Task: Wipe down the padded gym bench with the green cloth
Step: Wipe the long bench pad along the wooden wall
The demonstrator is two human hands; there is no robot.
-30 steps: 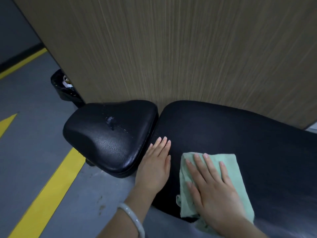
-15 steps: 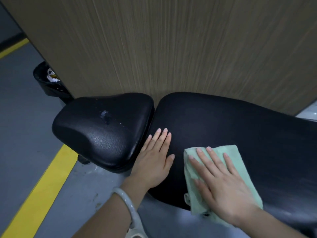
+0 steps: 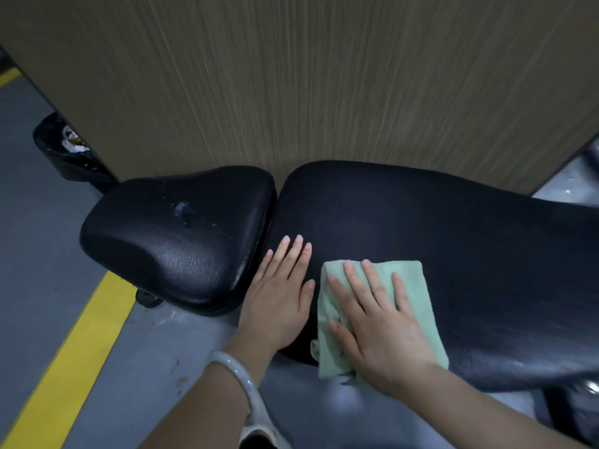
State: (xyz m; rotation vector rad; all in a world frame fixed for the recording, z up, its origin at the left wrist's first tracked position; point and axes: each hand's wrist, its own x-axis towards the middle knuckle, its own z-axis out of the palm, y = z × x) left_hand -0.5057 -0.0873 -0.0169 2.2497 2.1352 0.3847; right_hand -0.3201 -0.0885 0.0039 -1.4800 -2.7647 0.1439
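The black padded bench runs across the view: a long back pad (image 3: 437,228) and a separate seat pad (image 3: 155,247) to its left, with a narrow gap between them. The seat pad has a pale scuffed spot (image 3: 181,209) on top. A folded green cloth (image 3: 416,286) lies on the near left end of the long pad. My right hand (image 3: 379,325) presses flat on the cloth, thumb at its near edge. My left hand (image 3: 278,306) rests flat on the pad just left of the cloth, beside the gap, and holds nothing.
A wood-grain panel (image 3: 291,76) stands directly behind the bench. A black bin (image 3: 64,153) with rubbish sits on the grey floor at the far left. A yellow floor line (image 3: 74,345) runs under the seat pad. A pale bracelet (image 3: 233,367) is on my left wrist.
My right hand has slid the cloth a little to the left, closer to my left hand. The left hand stays planted on the pad. The view has shifted slightly.
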